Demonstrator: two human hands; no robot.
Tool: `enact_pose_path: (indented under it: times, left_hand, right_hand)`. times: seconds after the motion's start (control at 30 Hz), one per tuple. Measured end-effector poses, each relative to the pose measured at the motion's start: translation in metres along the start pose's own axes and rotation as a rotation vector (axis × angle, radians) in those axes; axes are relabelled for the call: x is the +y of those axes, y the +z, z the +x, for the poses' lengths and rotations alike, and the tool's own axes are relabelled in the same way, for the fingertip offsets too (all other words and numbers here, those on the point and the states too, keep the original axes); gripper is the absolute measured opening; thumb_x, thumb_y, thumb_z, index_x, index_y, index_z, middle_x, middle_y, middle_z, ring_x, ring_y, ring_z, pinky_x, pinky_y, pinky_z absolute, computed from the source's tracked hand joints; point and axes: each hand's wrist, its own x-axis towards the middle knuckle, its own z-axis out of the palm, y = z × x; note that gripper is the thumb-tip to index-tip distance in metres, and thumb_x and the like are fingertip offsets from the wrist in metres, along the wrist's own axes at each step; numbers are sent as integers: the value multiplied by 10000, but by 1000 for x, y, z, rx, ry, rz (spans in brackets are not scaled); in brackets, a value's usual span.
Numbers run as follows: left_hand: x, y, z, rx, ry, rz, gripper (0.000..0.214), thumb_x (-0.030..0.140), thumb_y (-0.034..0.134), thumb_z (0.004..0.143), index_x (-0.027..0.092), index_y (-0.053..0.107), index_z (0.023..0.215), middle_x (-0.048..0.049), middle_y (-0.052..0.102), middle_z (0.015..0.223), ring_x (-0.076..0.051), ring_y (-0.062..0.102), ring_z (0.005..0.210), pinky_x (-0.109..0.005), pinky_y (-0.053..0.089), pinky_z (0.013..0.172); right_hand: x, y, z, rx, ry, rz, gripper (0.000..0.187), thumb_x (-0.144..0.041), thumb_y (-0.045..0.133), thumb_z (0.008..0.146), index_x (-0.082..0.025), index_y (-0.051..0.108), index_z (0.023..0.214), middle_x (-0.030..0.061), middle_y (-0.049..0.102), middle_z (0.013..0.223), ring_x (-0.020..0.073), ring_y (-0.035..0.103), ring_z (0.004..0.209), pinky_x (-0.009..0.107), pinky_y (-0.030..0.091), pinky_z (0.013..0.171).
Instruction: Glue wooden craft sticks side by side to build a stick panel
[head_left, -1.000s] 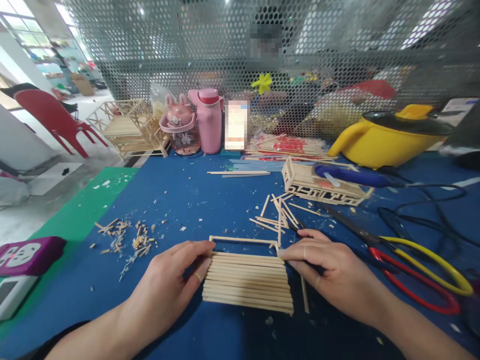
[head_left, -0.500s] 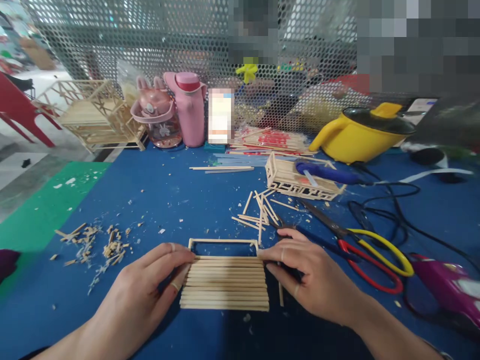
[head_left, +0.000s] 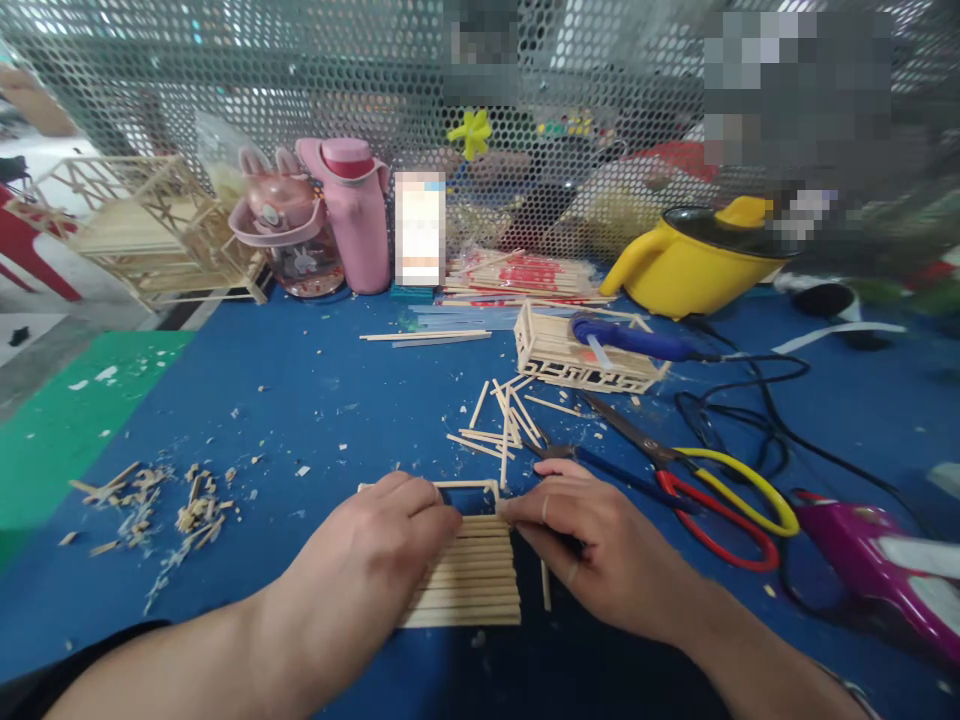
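Observation:
A flat panel of wooden sticks (head_left: 472, 585) lies on the blue mat near me, with a thin stick frame along its far edge. My left hand (head_left: 375, 565) rests over the panel's left half, fingers curled and pressing down on the sticks. My right hand (head_left: 592, 555) is at the panel's right edge, fingers bent, with the fingertips pinching its upper right corner. A single loose stick (head_left: 546, 587) lies beside the panel under my right hand.
Loose sticks (head_left: 502, 425) and yellow-and-red scissors (head_left: 697, 480) lie beyond my right hand. A small stick box (head_left: 577, 360) holds a blue tool (head_left: 637, 340). A yellow pot (head_left: 690, 265), pink bottles (head_left: 349, 215), stick offcuts (head_left: 150, 495) and a purple device (head_left: 885, 580) surround them.
My left hand has slid right from the panel's left edge onto its top, covering the left half. My right hand stays at the right corner. The view has shifted right.

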Motion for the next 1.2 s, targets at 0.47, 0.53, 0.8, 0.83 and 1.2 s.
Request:
enact_pose_path:
  times: [0.47, 0.53, 0.8, 0.83, 1.2]
  left_hand:
    - [-5, 8, 5, 92, 0, -204, 319, 23, 398, 844, 200, 657, 894, -25, 660, 812, -147, 612, 731, -241, 472, 662]
    - [-5, 9, 5, 110, 11, -191, 309, 34, 400, 854, 194, 660, 899, -31, 659, 810, -150, 610, 727, -243, 476, 658]
    - [-3, 12, 3, 132, -9, -40, 304, 93, 408, 881, 194, 687, 949, -62, 687, 935, -183, 642, 852, -297, 536, 776]
    - [-5, 10, -2, 174, 3, -14, 305, 103, 417, 872, 197, 682, 991, -68, 688, 1005, -193, 645, 911, -315, 535, 826]
    - [-3, 49, -89, 585, -493, -151, 596, 341, 424, 949, 316, 164, 1485, -48, 363, 1499, -266, 407, 1319, -444, 435, 1012]
  right_hand:
    - [-1, 0, -1, 133, 47, -93, 244, -127, 541, 860, -246, 672, 1027, 8, 733, 798, 162, 644, 738, 322, 510, 734]
    - [-1, -1, -1, 148, 71, -95, 214, -148, 539, 866, -240, 677, 1001, 10, 721, 771, 158, 636, 718, 304, 511, 699]
    - [0, -4, 3, 211, 133, -156, 189, -174, 531, 868, -231, 697, 937, 14, 746, 826, 162, 681, 767, 289, 535, 738]
    - [-1, -4, 3, 210, 135, -149, 187, -181, 529, 871, -232, 695, 939, 14, 747, 839, 164, 685, 783, 292, 537, 752]
    - [-50, 41, -51, 314, 355, -75, 579, -341, 424, 934, -263, 252, 1482, 56, 403, 1484, 284, 467, 1281, 384, 524, 939]
